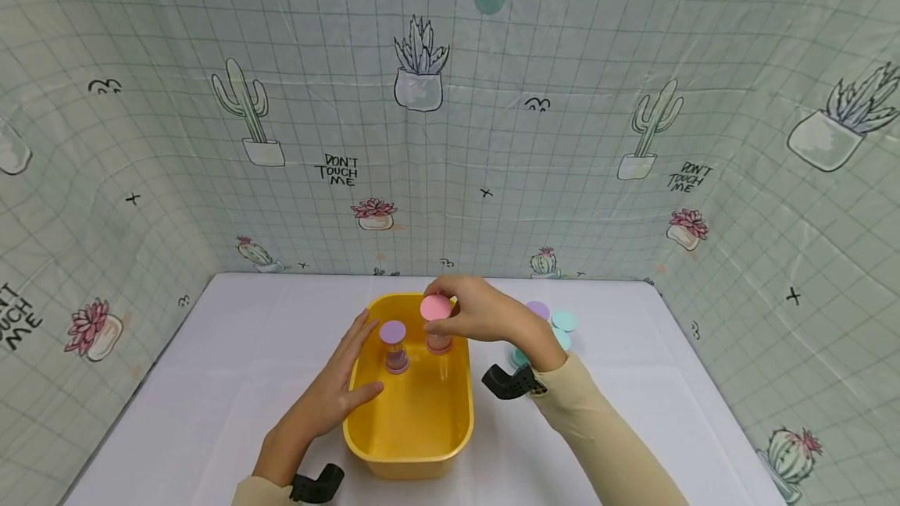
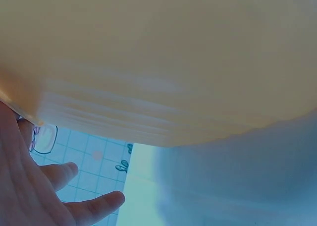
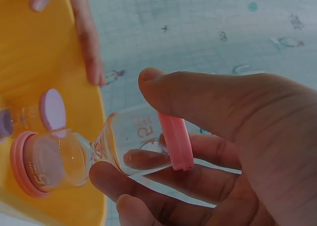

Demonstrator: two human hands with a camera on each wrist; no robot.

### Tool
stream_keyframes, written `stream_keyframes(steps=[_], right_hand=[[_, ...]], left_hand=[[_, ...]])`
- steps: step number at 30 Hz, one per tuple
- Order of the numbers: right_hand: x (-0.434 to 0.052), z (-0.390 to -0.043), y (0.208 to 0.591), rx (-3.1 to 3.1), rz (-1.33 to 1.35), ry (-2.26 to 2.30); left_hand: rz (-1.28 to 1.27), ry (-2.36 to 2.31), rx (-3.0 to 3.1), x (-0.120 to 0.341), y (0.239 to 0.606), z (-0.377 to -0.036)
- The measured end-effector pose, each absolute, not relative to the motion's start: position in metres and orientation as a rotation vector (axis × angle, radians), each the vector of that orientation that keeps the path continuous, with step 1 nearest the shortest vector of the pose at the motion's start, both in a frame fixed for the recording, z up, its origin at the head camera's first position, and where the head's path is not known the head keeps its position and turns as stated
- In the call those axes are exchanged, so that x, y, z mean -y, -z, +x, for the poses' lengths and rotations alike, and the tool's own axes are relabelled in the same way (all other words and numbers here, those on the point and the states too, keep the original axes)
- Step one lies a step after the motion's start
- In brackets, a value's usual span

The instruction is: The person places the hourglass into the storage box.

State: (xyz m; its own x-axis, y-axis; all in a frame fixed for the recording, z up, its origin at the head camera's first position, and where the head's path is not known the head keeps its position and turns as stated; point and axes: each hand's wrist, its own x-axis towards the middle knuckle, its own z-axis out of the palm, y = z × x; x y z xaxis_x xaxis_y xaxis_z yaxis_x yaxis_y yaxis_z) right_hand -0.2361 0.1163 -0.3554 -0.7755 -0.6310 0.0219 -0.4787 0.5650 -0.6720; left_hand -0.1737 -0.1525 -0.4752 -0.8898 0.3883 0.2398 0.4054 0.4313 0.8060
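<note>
A pink-capped hourglass stands at the far right inside a yellow bin. The thumb and fingers of my right hand grip its clear upper bulb and cap; the right wrist view shows this sand timer up close, its lower bulb holding pale pink sand. To its left in the bin is a purple-capped hourglass with purple sand. My left hand rests along the bin's left rim, fingers extended and thumb over the inside. In the left wrist view the bin's outer wall fills the upper part.
Right of the bin, partly behind my right forearm, a purple round cap and several teal round caps show on the white-covered table. A cactus-print cloth stands behind and on both sides.
</note>
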Motion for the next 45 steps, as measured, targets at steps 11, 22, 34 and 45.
stream_keyframes(steps=[11, 22, 34, 45], right_hand=[[-0.102, -0.255, 0.373, -2.508, -0.886, 0.829], [-0.085, -0.271, 0.39, -2.478, -0.884, 0.645], [-0.072, -0.279, 0.399, -2.471, -0.786, 0.459], [-0.068, -0.278, 0.399, -2.493, -0.747, 0.383]], left_hand=[[-0.73, 1.476, 2.656, 0.155, 0.475, -0.175], [-0.736, 1.459, 2.661, 0.156, 0.475, -0.176], [-0.751, 1.453, 2.662, 0.153, 0.473, -0.174], [-0.747, 1.468, 2.661, 0.154, 0.475, -0.173]])
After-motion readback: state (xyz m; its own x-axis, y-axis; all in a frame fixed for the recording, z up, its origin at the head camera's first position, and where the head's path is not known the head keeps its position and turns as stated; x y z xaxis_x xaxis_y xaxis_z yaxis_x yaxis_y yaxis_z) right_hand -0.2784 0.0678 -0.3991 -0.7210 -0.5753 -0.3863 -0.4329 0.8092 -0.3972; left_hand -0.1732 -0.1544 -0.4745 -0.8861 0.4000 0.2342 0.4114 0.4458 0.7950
